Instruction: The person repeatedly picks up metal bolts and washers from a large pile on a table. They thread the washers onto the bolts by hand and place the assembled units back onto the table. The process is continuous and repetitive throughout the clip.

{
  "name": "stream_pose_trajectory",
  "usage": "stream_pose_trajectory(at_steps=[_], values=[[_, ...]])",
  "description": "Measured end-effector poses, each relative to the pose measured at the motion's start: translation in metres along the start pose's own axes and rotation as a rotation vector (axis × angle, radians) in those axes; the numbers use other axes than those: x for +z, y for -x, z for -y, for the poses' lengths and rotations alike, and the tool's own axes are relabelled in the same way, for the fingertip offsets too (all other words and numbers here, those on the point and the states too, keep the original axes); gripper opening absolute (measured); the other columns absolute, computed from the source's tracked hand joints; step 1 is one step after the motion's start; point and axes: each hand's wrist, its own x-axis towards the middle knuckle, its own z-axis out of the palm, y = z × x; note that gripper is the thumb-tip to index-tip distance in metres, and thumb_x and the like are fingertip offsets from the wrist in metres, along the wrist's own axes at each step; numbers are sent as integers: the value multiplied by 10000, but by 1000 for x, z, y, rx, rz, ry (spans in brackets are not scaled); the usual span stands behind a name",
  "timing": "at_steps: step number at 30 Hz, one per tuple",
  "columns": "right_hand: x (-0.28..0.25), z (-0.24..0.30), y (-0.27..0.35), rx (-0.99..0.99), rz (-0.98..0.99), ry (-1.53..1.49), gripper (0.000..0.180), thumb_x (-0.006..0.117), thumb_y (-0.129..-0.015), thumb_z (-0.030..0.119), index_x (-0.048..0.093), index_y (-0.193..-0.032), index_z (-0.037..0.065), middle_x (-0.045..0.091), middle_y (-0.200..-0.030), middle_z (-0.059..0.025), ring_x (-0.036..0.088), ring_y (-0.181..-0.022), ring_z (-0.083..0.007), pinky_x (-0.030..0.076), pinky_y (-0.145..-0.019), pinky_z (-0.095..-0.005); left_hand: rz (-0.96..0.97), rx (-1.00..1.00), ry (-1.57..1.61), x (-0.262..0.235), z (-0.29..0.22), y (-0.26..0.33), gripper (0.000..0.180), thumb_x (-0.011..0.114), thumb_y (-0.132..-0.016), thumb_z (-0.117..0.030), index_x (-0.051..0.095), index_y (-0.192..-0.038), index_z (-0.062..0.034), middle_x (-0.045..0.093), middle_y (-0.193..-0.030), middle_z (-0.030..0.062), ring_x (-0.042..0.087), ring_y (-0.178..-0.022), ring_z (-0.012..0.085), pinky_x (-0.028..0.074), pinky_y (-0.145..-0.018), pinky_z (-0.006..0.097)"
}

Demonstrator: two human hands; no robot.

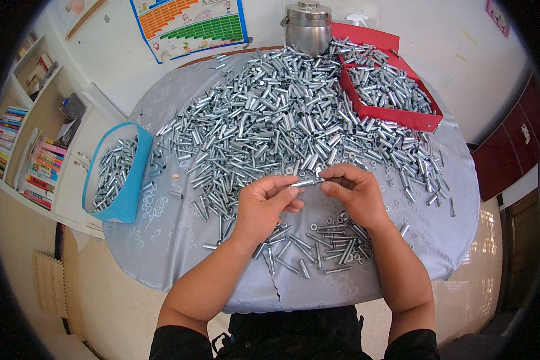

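Observation:
Just in front of the big heap, my two hands meet over a silvery expansion bolt (305, 183) lying roughly level between them. My left hand (265, 201) pinches its left part between thumb and forefinger. At the other end, the thumb and fingers of my right hand (359, 191) close on the tip; whether a nut or washer sits there is too small to tell. Behind them spreads the large heap of metal bolts and sleeves (264, 120). Between my forearms lies a smaller group of loose bolts, sleeves, nuts and washers (336, 243).
A blue bin (126, 207) holding metal pieces stands at the left of the cloth-covered round table (168, 252). Back right is a red box (396, 120) full of bolts and sleeves. A steel canister (308, 30) stands at the back. A bookshelf (27, 144) is beyond the left side.

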Motion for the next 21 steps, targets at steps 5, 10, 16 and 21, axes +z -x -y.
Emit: stream_pose_trajectory(at_steps=[5,10,16,21], values=[[1,1,1,25,5,12,157,715,-849,72,696,-994,15,651,-889,-34,574,-780,-89,460,-694,-236,13,-12,-12,1,-1,1,222,605,-910,-27,636,-1124,24,706,-988,138,692,-765,171,573,-648,272],[-5,2,1,59,47,233,151,694,-883,149,678,-889,0,636,-824,-35,550,-739,-84,446,-661,-239,55,-17,-65,2,-3,3,231,609,-911,-34,637,-1132,28,706,-991,137,694,-763,170,573,-644,268],[-4,9,3,82,-3,93,203,664,-907,190,658,-849,-4,611,-754,-24,535,-678,-85,439,-615,-251,51,-19,-18,2,-3,2,237,612,-913,-45,634,-1135,36,705,-980,134,696,-767,174,576,-650,273],[-3,7,4,0,62,135,180,682,-891,173,658,-866,-3,617,-765,-31,535,-690,-75,442,-625,-242,48,-8,-17,-1,0,2,240,616,-913,-54,635,-1136,31,705,-969,128,697,-767,176,575,-651,270]])
